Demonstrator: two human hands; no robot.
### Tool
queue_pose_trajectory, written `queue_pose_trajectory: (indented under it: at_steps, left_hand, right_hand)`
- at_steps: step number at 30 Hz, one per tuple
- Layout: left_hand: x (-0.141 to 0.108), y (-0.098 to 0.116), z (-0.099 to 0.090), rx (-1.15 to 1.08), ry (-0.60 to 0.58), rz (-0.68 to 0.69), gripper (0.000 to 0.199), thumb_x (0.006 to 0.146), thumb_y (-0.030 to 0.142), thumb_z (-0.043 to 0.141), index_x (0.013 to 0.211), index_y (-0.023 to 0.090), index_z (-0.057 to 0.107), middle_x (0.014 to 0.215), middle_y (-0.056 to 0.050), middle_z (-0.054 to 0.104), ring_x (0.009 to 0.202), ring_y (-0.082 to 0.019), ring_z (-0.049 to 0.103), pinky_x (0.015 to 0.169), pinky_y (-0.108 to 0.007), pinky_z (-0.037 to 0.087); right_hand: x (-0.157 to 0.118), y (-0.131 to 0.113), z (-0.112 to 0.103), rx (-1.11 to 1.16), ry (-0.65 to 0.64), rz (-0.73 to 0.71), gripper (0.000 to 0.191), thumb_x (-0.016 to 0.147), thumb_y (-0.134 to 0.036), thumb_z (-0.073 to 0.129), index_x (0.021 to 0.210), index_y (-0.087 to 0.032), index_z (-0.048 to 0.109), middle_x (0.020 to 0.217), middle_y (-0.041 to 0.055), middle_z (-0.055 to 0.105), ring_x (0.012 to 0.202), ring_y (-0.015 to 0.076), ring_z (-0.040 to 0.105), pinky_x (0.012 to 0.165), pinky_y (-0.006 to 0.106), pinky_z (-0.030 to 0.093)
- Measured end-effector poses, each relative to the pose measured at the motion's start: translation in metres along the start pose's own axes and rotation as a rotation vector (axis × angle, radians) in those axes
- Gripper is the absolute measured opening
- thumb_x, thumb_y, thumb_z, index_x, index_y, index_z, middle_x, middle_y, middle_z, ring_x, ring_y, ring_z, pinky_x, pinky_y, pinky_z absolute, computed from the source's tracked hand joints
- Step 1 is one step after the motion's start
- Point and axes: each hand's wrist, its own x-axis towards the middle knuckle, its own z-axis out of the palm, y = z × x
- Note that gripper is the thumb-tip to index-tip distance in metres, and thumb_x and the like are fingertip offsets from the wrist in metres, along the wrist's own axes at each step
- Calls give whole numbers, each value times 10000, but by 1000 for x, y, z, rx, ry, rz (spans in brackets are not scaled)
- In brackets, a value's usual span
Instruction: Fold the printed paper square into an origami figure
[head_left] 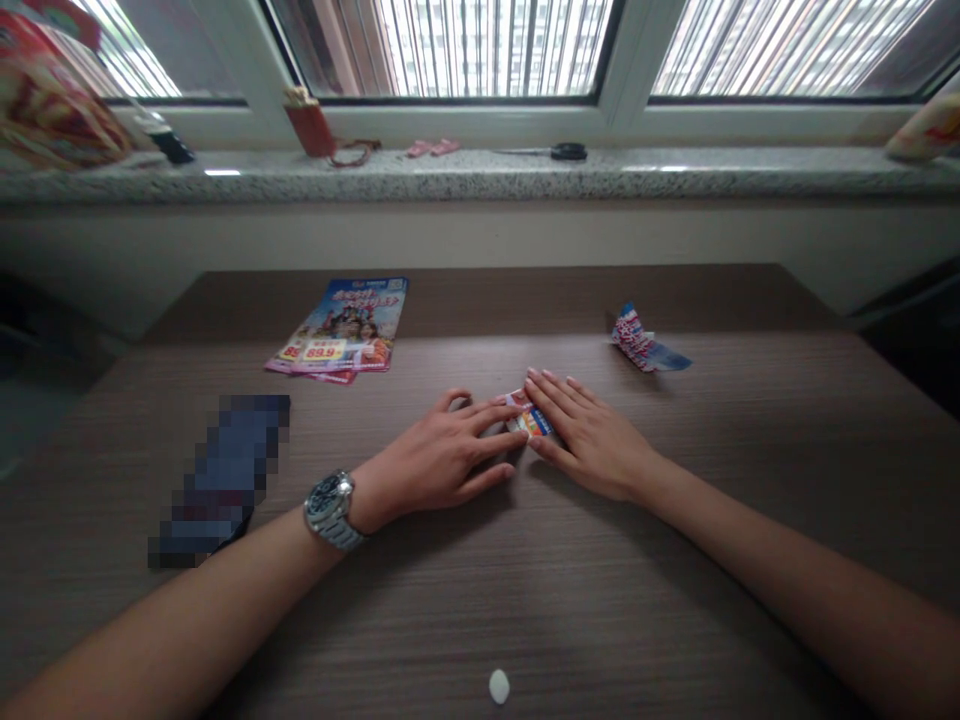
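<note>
A small folded piece of printed paper (534,422) lies on the wooden table (420,620), partly covered by fingers of both hands. My left hand (442,450), with a metal watch (330,508) at the wrist, reaches in from the left; its fingers are spread and a few tips rest at the paper's left side. Palm down, my right hand (600,440) lies flat with stretched fingers over the paper's right side. Beyond it, a folded paper shape (645,343) in blue, red and white stands on the table.
Printed flyers (349,325) lie stacked at the back left, with a pixelated dark object (225,480) nearer me. A small white oval piece (499,686) sits near the front edge. On the granite windowsill (450,180) are a red box (309,122) and black-handled scissors (568,151).
</note>
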Motion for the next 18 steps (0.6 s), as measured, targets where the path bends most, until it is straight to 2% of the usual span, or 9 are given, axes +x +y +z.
queue_pose_trajectory:
  at_steps: [5, 11, 18]
  left_hand:
    - [1, 1, 5, 37, 2, -30, 505, 1030, 474, 426, 1500, 289, 413, 1554, -95, 452, 1445, -287, 410, 1215, -547, 159]
    - [0, -2, 9, 105, 41, -86, 538, 1035, 486, 402, 1524, 264, 395, 1515, -86, 503, 1441, -289, 413, 1250, -557, 49]
    - [-1, -6, 12, 173, 59, -181, 549, 1033, 486, 405, 1544, 292, 360, 1592, -61, 400, 1473, -295, 356, 1246, -562, 116]
  right_hand:
    - [0, 1, 0, 32, 26, 3, 680, 1035, -546, 332, 1590, -159, 266, 1639, 126, 275, 1528, 239, 240, 1242, 488, 251]
    - [0, 3, -1, 64, 14, 23, 648, 1042, -536, 312, 1569, -159, 330, 1637, 112, 295, 1523, 237, 256, 1246, 468, 246]
    - [-3, 4, -1, 119, 80, -15, 581, 1035, -481, 393, 1560, -233, 358, 1625, 96, 339, 1512, 274, 286, 1222, 531, 285]
